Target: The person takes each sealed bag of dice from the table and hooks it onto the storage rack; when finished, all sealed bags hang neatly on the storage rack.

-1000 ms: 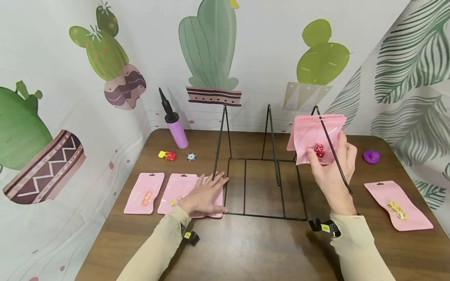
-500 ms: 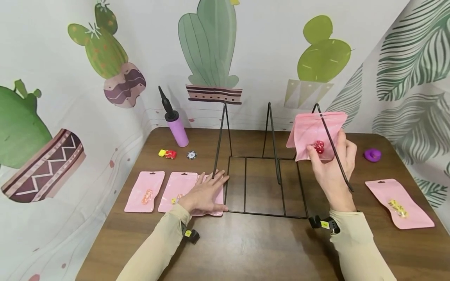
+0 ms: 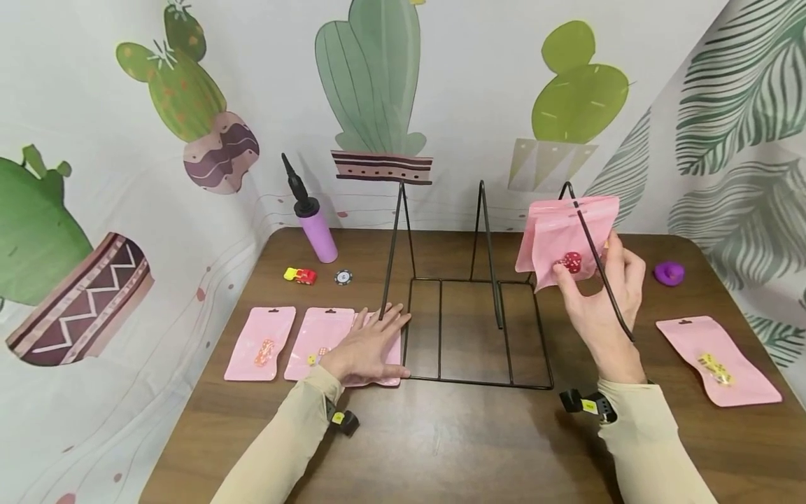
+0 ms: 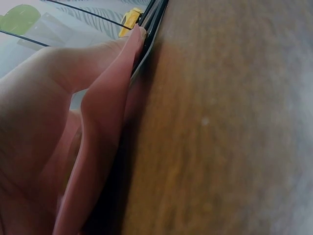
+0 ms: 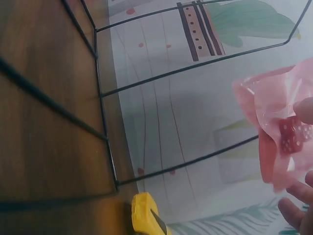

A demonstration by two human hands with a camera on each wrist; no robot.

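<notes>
Right hand (image 3: 598, 301) pinches the pouch (image 3: 563, 238) upright at the rack's (image 3: 478, 329) right wire; left hand (image 3: 368, 346) rests flat.

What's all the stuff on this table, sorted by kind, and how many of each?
Pink pouches: 5
Wire rack: 1
Purple pump: 1
Toy car: 1
Poker chip: 1
Purple blob: 1
Total: 10
</notes>
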